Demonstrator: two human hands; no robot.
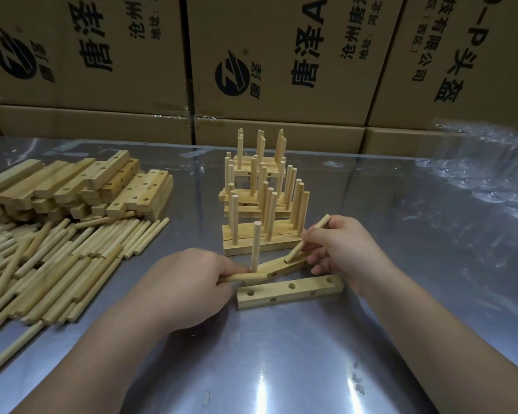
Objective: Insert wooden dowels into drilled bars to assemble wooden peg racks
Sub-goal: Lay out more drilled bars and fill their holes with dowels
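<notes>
- Here, the right hand [340, 246] pinches a slanted dowel [296, 253], its lower end at the right hole of the angled bar [281, 268].
- The left hand [189, 283] grips a spare dowel [240, 277] at that bar's left end.
- An empty bar [290, 291] lies just before it; finished racks [260, 204] behind.

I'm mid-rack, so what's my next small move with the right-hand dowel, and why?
Probably straighten the tilted dowel in your right hand and press it down: its lower tip meets a hole in the drilled bar, and your left hand, gripping a spare dowel, steadies the bar.
</notes>
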